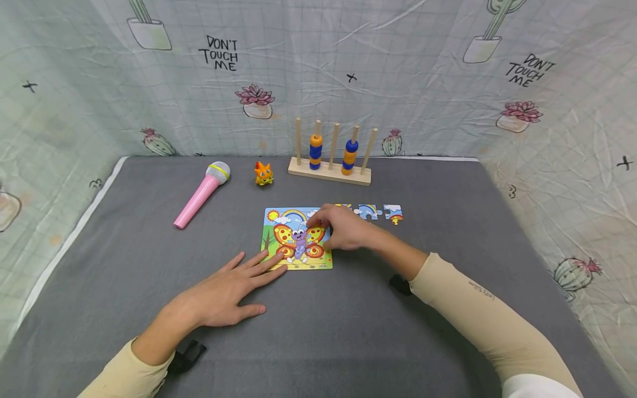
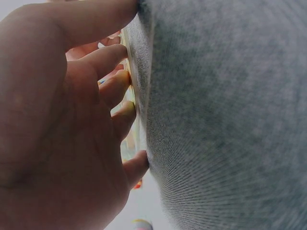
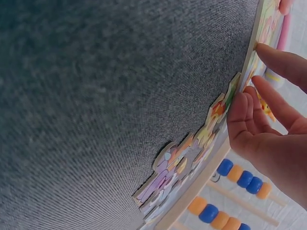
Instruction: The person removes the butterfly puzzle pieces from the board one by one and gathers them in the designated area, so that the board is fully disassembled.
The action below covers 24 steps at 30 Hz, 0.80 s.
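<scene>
A butterfly jigsaw puzzle [image 1: 298,266] lies flat on the grey cloth in the head view. Its lower left corner is under the spread fingertips of my left hand [image 1: 231,293], which rests palm down with the thumb out to the side. My right hand [image 1: 348,228] reaches over the puzzle's upper right part and hides some of it. In the right wrist view, the thumb [image 3: 280,64] and index finger touch the puzzle near its edge, apart from each other, while the other fingers curl inward. No loose piece shows between them.
Loose puzzle pieces [image 1: 368,211] lie right of the puzzle, one partly behind my right hand. Behind stand a wooden peg rack [image 1: 328,172] with blue and orange beads and a small orange toy figure [image 1: 264,173]. A pink toy microphone [image 1: 199,199] lies at left.
</scene>
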{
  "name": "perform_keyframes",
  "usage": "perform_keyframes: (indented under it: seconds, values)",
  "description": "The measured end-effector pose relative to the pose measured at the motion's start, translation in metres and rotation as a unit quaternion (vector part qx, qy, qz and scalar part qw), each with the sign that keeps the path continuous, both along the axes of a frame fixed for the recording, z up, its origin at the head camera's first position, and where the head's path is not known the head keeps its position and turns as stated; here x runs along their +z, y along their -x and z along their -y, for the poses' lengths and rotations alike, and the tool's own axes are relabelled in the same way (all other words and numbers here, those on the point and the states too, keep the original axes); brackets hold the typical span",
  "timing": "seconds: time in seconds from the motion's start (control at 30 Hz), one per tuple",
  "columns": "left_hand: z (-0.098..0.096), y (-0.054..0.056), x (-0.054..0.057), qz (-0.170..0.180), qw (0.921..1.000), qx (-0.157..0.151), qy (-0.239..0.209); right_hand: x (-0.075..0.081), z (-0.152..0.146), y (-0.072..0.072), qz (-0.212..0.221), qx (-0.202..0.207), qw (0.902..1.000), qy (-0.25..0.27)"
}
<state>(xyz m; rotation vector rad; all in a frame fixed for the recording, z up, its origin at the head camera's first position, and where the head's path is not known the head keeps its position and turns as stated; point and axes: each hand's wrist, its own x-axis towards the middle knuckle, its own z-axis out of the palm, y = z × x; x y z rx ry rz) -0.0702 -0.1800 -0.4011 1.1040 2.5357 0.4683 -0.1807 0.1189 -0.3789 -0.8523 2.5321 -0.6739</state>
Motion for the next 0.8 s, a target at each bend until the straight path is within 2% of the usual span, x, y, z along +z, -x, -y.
perform_keyframes:
  seconds: [0.37, 0.6, 0.8]
  values:
    - [0.0006, -0.0004, 0.0005, 0.001, 1.0000, 0.000, 0.003, 0.0003, 0.0030, -0.0002, -0.008, 0.006, 0.9999, -0.005]
    - [0.0007, -0.0006, 0.0007, 0.000, 1.0000, 0.001, 0.003, 0.0005, 0.0047, -0.0017, -0.006, -0.009, 0.9999, -0.008]
    - [0.0006, -0.0012, 0.0011, -0.002, 1.0000, -0.001, 0.001, 0.0009, 0.0056, -0.0045, -0.021, -0.013, 0.9997, -0.008]
